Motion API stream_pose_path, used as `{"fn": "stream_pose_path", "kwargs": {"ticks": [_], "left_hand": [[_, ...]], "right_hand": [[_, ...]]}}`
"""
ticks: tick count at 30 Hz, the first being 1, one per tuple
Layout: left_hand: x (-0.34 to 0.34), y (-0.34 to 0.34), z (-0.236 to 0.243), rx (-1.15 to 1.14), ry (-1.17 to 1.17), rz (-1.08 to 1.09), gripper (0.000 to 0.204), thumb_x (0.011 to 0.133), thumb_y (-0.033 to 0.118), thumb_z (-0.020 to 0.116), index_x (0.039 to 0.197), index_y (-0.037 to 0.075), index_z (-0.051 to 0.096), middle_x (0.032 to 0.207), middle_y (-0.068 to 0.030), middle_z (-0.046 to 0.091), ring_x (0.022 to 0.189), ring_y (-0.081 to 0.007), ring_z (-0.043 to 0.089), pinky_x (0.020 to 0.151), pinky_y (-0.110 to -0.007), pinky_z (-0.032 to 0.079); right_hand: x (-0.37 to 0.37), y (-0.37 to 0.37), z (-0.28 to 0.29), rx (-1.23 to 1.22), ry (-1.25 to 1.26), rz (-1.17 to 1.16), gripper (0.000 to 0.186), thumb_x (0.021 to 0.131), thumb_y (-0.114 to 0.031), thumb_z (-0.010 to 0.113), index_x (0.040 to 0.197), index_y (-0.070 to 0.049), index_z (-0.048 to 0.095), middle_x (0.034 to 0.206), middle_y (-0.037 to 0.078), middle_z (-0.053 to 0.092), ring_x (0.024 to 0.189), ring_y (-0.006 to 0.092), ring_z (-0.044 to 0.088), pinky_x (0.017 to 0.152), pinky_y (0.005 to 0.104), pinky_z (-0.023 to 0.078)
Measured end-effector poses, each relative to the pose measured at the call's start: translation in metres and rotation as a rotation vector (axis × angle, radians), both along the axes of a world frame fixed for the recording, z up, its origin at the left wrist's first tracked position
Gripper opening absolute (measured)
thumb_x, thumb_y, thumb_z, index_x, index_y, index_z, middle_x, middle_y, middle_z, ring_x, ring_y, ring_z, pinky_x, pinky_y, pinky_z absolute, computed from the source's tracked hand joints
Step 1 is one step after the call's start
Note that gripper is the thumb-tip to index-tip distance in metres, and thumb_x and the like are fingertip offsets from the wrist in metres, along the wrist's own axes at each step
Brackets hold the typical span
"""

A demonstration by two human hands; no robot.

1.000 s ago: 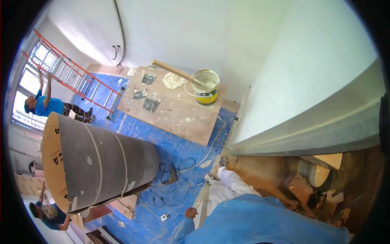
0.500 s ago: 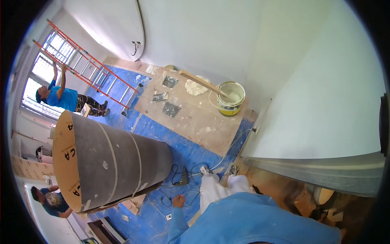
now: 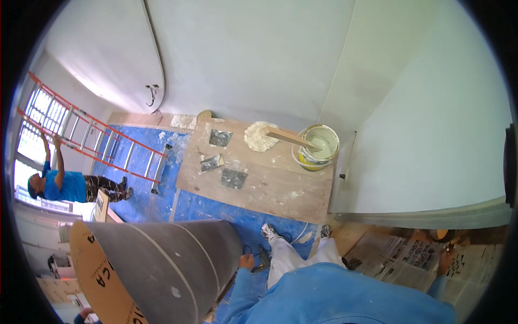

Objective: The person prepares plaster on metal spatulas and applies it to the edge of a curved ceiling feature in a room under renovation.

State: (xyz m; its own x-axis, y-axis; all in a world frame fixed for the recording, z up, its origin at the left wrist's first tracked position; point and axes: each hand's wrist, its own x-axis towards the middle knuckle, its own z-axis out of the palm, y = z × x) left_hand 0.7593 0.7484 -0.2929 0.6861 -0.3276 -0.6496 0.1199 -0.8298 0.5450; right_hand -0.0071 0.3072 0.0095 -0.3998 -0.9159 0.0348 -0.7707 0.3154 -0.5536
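My left hand [image 3: 246, 262] hangs beside my thigh, fingers curled, with no held thing showing. Near it on the blue floor covering lies a dark corded power tool [image 3: 263, 256], and the big grey cylinder [image 3: 162, 264] stands just left. Out at the far right, my right hand [image 3: 445, 261] is closed around something small that I cannot make out, over newspaper sheets [image 3: 415, 254]. Ahead of my feet, a wooden board [image 3: 280, 191] carries a whitish plaster heap [image 3: 261, 138], a wide scraper [image 3: 212, 163] and two grey square plates [image 3: 234, 179]. A bucket [image 3: 318, 148] of pale compound holds a wooden stick [image 3: 291, 137].
Far left, a person in a blue shirt [image 3: 67, 186] grips an orange ladder [image 3: 97, 127] by the windows. Another person's arm [image 3: 86, 313] shows behind the cylinder. White walls [image 3: 243, 54] rise ahead and right, with a grey ledge [image 3: 421, 218] along the right one.
My view has shifted and my feet are nearer the board. The cylinder now sits lower in view. My right hand and the newspaper have come into sight; the second person is mostly out of view.
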Motion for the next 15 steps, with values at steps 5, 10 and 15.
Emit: {"fn": "stream_pose_path", "kwargs": {"ticks": [5, 10, 15], "left_hand": [[0.056, -0.032, -0.003, -0.202, 0.231, 0.138, 0.029, 0.086, 0.022, 0.057, 0.089, -0.005, 0.068, 0.075, -0.0144, 0.068, 0.066, -0.0229, 0.067, 0.062, -0.035, 0.053], [0.091, -0.054, 0.010, -0.278, 0.309, -0.082, 0.020, 0.090, 0.019, 0.053, 0.082, 0.004, 0.064, 0.076, -0.0061, 0.064, 0.067, -0.0200, 0.061, 0.060, -0.038, 0.052], [0.117, -0.212, 0.114, -0.581, 0.260, -0.363, 0.022, 0.091, 0.020, 0.053, 0.083, 0.003, 0.064, 0.076, -0.0060, 0.064, 0.068, -0.0195, 0.061, 0.061, -0.037, 0.051]], "right_hand": [[-0.020, -0.001, 0.005, -0.089, -0.228, 0.392, 0.068, 0.091, -0.018, 0.058, 0.149, -0.005, 0.024, 0.146, 0.015, 0.037, 0.131, 0.0287, 0.041, 0.104, 0.0421, 0.038], [0.070, 0.028, -0.021, -0.481, -0.070, 0.151, 0.067, 0.088, -0.006, 0.051, 0.148, 0.000, 0.023, 0.143, 0.017, 0.040, 0.129, 0.0306, 0.042, 0.109, 0.0392, 0.030], [0.156, 0.041, 0.011, -0.465, 0.132, -0.155, 0.069, 0.085, 0.009, 0.041, 0.149, 0.003, 0.016, 0.138, 0.022, 0.039, 0.127, 0.0351, 0.039, 0.110, 0.0388, 0.027]]}}
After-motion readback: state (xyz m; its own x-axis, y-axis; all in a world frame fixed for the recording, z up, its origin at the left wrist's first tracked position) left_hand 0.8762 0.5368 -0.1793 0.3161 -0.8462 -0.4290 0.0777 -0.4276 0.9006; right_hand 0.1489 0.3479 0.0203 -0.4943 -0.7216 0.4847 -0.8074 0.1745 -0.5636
